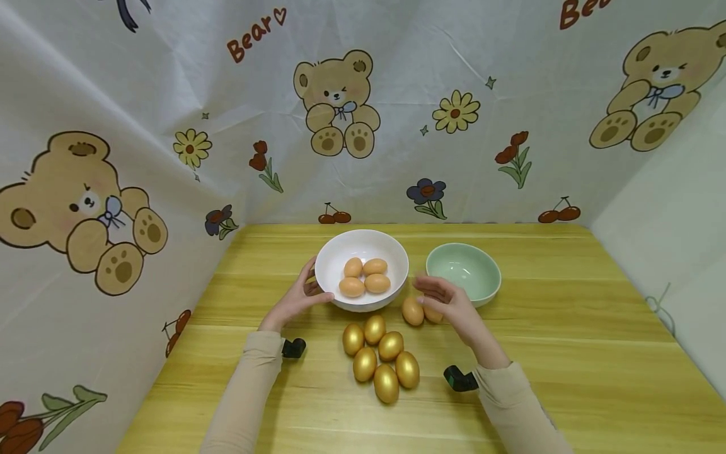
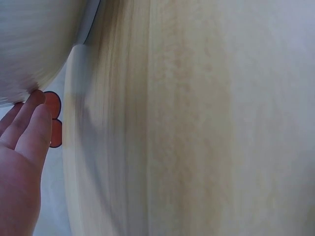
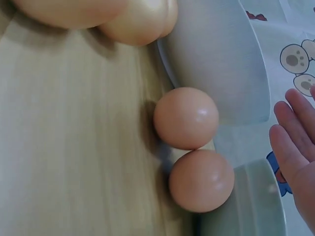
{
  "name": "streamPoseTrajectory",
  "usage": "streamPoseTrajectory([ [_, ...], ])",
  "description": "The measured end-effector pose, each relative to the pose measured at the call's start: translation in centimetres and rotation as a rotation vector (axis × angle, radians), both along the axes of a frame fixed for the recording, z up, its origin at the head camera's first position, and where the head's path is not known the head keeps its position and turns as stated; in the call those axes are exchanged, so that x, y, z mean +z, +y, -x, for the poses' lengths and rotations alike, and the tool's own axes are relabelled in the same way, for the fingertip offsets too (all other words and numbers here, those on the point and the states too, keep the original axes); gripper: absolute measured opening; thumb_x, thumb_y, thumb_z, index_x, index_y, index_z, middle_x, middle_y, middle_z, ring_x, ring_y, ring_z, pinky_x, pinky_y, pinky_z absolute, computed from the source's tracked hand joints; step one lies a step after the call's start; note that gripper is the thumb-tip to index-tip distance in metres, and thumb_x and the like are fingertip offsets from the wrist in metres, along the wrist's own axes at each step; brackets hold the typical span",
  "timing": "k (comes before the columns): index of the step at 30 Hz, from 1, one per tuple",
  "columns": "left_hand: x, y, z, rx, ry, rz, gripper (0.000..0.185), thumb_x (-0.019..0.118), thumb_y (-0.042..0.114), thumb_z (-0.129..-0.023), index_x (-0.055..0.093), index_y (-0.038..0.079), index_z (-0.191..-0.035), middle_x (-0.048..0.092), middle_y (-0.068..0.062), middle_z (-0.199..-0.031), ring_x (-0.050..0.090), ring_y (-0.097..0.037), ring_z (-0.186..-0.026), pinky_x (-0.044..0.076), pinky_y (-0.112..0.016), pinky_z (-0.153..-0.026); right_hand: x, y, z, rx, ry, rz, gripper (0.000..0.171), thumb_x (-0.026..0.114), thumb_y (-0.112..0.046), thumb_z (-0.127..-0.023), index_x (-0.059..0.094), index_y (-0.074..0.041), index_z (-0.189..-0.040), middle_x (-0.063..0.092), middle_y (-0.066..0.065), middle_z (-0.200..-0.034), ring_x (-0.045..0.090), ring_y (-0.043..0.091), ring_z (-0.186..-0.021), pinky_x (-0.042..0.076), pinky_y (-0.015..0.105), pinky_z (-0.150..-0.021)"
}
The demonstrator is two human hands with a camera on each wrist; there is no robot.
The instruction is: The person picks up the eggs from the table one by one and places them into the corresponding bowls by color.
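Note:
A white bowl [image 1: 363, 244] holds several brown eggs [image 1: 377, 283]. My left hand [image 1: 295, 301] is at its left side, thumb at the near rim; in the left wrist view, straight fingers [image 2: 38, 123] touch the bowl's outer wall [image 2: 37, 46]. My right hand [image 1: 454, 306] hovers empty over two brown eggs on the table, partly hiding the right one; its fingers are extended and apart from them in the right wrist view. There the upper egg [image 3: 186, 118] touches the lower egg [image 3: 202, 181]. Several gold eggs [image 1: 365, 364] lie clustered in front of the white bowl.
A pale green bowl [image 1: 467, 268] stands right of the white bowl, just behind my right hand. The wooden table [image 1: 573, 353] ends at a bear-printed cloth [image 1: 391, 183] at the back and left. A pale cord [image 1: 660, 309] hangs beyond the right edge.

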State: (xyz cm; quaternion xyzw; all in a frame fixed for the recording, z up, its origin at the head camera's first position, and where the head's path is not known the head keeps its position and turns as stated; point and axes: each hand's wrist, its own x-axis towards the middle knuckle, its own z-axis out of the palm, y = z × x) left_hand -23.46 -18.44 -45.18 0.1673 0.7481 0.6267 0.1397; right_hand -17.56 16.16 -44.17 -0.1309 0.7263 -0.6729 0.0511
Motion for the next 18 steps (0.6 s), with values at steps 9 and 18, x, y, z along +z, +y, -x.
streamPoseTrajectory([
  [9, 0.0, 0.1, 0.0, 0.002, -0.003, 0.009, 0.096, 0.071, 0.011, -0.083, 0.001, 0.013, -0.150, 0.018, -0.022, -0.146, 0.025, -0.042, -0.131, 0.025, -0.048, -0.105, -1.3, 0.8, -1.3, 0.011, 0.013, -0.012, 0.051, 0.067, -0.014, -0.087, 0.047, 0.003, -0.130, 0.045, 0.020, -0.134, 0.037, 0.026, -0.127, 0.023, 0.039, -0.107],
  [18, 0.2, 0.1, -0.1, -0.002, -0.001, 0.006, 0.096, 0.070, 0.010, -0.083, 0.000, 0.012, -0.149, 0.017, -0.023, -0.146, 0.025, -0.041, -0.131, 0.025, -0.046, -0.105, -2.6, 1.3, -1.8, -0.039, 0.030, -0.047, 0.053, 0.070, -0.014, -0.084, 0.049, 0.001, -0.131, 0.046, 0.019, -0.133, 0.039, 0.032, -0.125, 0.028, 0.050, -0.103],
])
